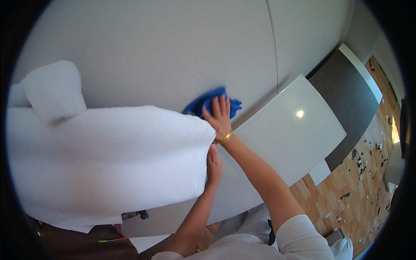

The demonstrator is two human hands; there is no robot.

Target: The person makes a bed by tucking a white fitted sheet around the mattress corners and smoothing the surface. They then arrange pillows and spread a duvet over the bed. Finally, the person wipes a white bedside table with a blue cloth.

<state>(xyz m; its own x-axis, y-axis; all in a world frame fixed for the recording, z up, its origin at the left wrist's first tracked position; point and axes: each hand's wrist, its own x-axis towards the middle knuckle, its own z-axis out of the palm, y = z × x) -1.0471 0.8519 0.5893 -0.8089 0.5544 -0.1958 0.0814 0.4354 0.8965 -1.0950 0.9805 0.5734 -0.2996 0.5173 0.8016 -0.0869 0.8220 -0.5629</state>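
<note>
My right hand, with a gold bracelet at the wrist, presses a blue cloth flat with spread fingers against a pale grey panel. A large white terry towel or fabric fills the left of the view, with a folded white roll on its upper part. My left hand is at the right edge of this white fabric, its fingers partly behind the edge, so its grip cannot be made out.
A glossy white tabletop runs to the right, beside a dark grey surface. Black and white scraps litter the wood-patterned floor. At the lower left lie a brown cover and a thin green-and-red item.
</note>
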